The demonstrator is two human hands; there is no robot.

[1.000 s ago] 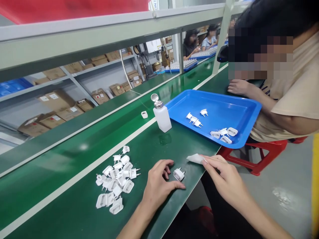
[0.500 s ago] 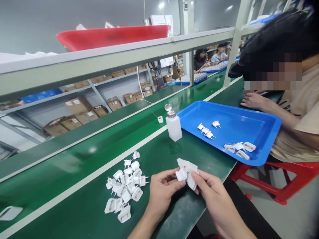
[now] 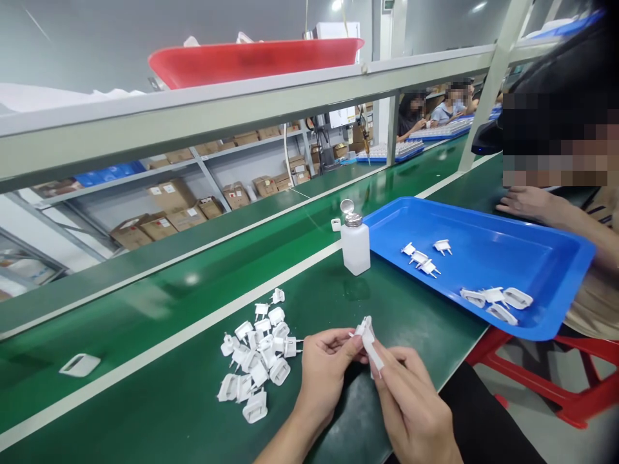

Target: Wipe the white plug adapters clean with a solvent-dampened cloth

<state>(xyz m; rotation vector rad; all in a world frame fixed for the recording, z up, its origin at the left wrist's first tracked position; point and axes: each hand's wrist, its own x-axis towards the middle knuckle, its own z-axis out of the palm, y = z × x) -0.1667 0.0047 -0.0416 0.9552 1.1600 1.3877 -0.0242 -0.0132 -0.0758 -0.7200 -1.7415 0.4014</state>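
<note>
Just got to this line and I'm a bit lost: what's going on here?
A person's left hand and right hand pinch a white wipe against a small white plug adapter above a green workbench. More adapters lie in a loose pile; others sit in a blue tray beside a white pump bottle. A co-worker's hand rests beyond the tray.

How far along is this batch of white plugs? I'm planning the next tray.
Done-looking: about eight plugs lie in the blue tray. In hand: the left hand and right hand pinch one plug with a white wipe. Left: a much larger loose pile on the green belt.
</note>
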